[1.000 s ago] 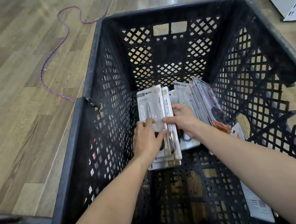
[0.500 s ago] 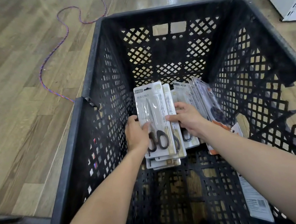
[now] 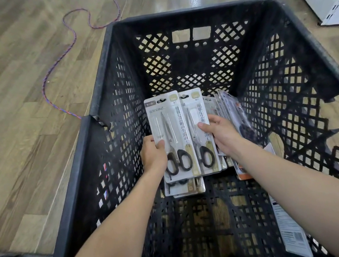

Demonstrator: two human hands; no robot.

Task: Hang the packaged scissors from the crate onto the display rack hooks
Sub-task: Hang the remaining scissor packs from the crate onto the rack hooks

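wood-look flooring runs around the black crate (image 3: 111,159), where my left hand (image 3: 154,155) and right hand (image 3: 220,135) each grip a side of the scissor packs (image 3: 178,135), fanned and lifted just above the spare packs (image 3: 184,187) on the crate floor. i'd judge them light, stiff cards with slick plastic fronts; edges suit holding, leaving the hang holes free. white cards, black handles, gold trim.

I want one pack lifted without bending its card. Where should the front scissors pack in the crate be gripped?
Probably by its long left edge, low, beside the black handles, where the left hand already pinches the front scissors pack. The card stands nearly upright with its hang hole on top, so that grip leaves the hole free.
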